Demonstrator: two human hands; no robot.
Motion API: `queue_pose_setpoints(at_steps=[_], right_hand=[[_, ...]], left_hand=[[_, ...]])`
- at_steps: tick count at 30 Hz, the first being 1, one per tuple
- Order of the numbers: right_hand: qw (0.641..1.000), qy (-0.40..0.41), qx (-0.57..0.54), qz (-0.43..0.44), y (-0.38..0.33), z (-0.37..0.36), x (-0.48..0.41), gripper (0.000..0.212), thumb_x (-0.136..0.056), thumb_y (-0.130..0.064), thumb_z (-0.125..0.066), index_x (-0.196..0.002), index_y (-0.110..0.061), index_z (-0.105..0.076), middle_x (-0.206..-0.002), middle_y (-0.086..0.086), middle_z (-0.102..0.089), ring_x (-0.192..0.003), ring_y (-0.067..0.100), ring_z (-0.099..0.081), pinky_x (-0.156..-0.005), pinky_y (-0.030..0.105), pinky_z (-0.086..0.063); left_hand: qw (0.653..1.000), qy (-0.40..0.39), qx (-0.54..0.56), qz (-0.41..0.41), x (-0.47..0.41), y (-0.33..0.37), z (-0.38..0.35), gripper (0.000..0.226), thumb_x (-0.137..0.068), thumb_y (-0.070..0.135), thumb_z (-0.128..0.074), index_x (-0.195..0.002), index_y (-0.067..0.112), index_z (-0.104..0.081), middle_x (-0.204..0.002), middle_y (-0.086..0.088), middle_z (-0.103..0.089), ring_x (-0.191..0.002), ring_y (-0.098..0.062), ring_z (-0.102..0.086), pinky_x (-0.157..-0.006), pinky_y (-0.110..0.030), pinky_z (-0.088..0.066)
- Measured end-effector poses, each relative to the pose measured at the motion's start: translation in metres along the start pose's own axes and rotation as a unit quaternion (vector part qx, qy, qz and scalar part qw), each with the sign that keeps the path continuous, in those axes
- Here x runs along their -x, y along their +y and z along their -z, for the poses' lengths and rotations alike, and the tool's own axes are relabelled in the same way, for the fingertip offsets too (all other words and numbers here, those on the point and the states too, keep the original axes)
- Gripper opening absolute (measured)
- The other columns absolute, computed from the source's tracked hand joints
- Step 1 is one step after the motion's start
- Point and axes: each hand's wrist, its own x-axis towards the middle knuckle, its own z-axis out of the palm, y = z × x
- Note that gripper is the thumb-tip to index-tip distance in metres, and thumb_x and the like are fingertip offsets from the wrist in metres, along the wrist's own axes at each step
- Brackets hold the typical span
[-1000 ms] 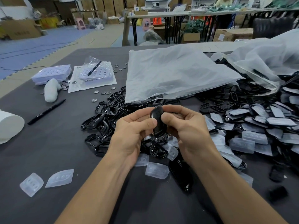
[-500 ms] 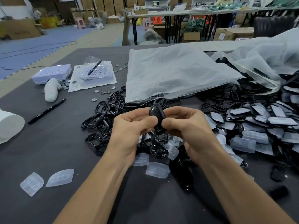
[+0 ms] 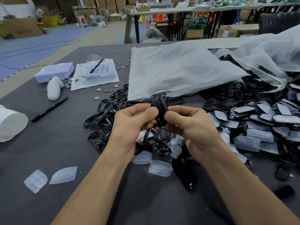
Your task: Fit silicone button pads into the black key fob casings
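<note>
- Dark grey tabletop in a warehouse room, with stacked brown cardboard boxes behind.
- Left hand and right hand meet above the tabletop's middle. Their thumbs and curled fingers pinch one glossy black oval key fob casing, held roughly upright between them.
- A heap of black casing frames lies just left of the left hand.
- Translucent silicone button pads lie between the forearms.
- A large clear plastic bag lies towards the far edge.
</note>
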Motion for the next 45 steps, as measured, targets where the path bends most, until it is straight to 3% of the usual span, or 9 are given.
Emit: queue_pose_setpoints(at_steps=[10,12,16,20,24,28,32,40,45], right_hand=[[0.989,0.061,0.099,0.086,0.013,-0.009,-0.001,0.02,-0.088,-0.004,-0.075,-0.075,-0.018,-0.077,-0.068,-0.007,-0.073,-0.061,0.005,-0.061,-0.061,0.021,-0.05],[0.965,0.109,0.187,0.15,0.016,-0.01,0.0,0.018,-0.087,-0.009,-0.078,-0.076,-0.023,-0.076,-0.062,-0.014,-0.069,-0.054,0.001,-0.058,-0.058,0.02,-0.049],[0.873,0.168,0.355,0.289,0.02,-0.009,0.005,0.012,-0.082,-0.015,-0.082,-0.086,-0.026,-0.078,-0.082,-0.016,-0.07,-0.08,0.006,-0.063,-0.076,0.027,-0.053],[0.807,0.139,0.442,0.367,0.024,-0.011,0.006,0.014,-0.078,-0.013,-0.084,-0.089,-0.019,-0.081,-0.088,-0.01,-0.074,-0.088,0.016,-0.064,-0.079,0.034,-0.054],[0.844,0.134,0.402,0.33,0.022,-0.012,0.008,0.019,-0.078,-0.019,-0.087,-0.096,-0.022,-0.082,-0.098,-0.014,-0.074,-0.102,0.007,-0.062,-0.093,0.017,-0.048],[0.846,0.02,0.442,0.297,0.018,-0.017,0.014,0.011,-0.078,-0.017,-0.081,-0.079,-0.028,-0.081,-0.077,-0.018,-0.073,-0.082,0.008,-0.063,-0.077,0.024,-0.05],[0.792,-0.147,0.561,0.193,0.022,-0.03,0.021,0.002,-0.077,-0.032,-0.081,-0.078,-0.033,-0.081,-0.079,-0.012,-0.073,-0.092,0.006,-0.051,-0.087,0.027,-0.046],[0.736,-0.134,0.627,0.217,0.028,-0.035,0.019,0.008,-0.085,-0.036,-0.074,-0.081,-0.032,-0.079,-0.093,-0.017,-0.071,-0.103,0.006,-0.049,-0.102,0.024,-0.03],[0.845,-0.091,0.5,0.166,0.02,-0.023,0.016,0.016,-0.082,-0.02,-0.073,-0.068,-0.027,-0.075,-0.073,-0.009,-0.074,-0.078,0.01,-0.063,-0.079,0.021,-0.048]], left_hand=[[0.997,-0.009,-0.075,-0.003,0.001,-0.003,0.004,0.016,-0.075,0.002,-0.084,-0.088,0.009,-0.083,-0.083,-0.014,-0.079,-0.071,-0.019,-0.075,-0.068,-0.025,-0.058],[0.998,0.027,-0.05,0.02,0.002,-0.008,-0.002,0.002,-0.081,0.01,-0.083,-0.082,0.011,-0.084,-0.075,-0.01,-0.077,-0.061,-0.013,-0.069,-0.058,-0.021,-0.055],[0.999,0.016,0.017,0.045,0.007,-0.01,-0.011,0.032,-0.075,0.029,-0.085,-0.101,0.012,-0.079,-0.091,-0.007,-0.081,-0.082,-0.017,-0.077,-0.063,-0.025,-0.059],[0.999,0.009,0.029,0.038,0.007,-0.008,-0.011,0.02,-0.085,0.015,-0.078,-0.105,0.011,-0.075,-0.088,-0.005,-0.08,-0.076,-0.012,-0.074,-0.064,-0.024,-0.06],[0.997,0.022,0.065,0.037,0.0,0.002,0.002,0.018,-0.085,0.01,-0.073,-0.104,0.009,-0.072,-0.091,-0.006,-0.079,-0.083,-0.016,-0.074,-0.073,-0.025,-0.062],[0.983,0.073,0.151,0.069,-0.012,0.015,0.025,0.014,-0.1,0.005,-0.059,-0.111,0.008,-0.068,-0.088,-0.007,-0.079,-0.076,-0.016,-0.076,-0.071,-0.026,-0.063],[0.975,0.082,0.178,0.103,-0.015,0.017,0.031,0.017,-0.103,-0.006,-0.049,-0.097,0.001,-0.064,-0.073,-0.006,-0.077,-0.064,-0.015,-0.075,-0.062,-0.024,-0.062],[0.979,0.134,0.108,0.108,-0.019,0.008,0.027,0.013,-0.097,-0.013,-0.052,-0.089,-0.004,-0.058,-0.065,-0.008,-0.073,-0.055,-0.019,-0.073,-0.055,-0.026,-0.061],[0.984,0.141,0.064,0.085,-0.019,0.008,0.029,0.02,-0.093,-0.013,-0.055,-0.081,0.002,-0.058,-0.058,-0.003,-0.07,-0.05,-0.016,-0.069,-0.057,-0.027,-0.062]])
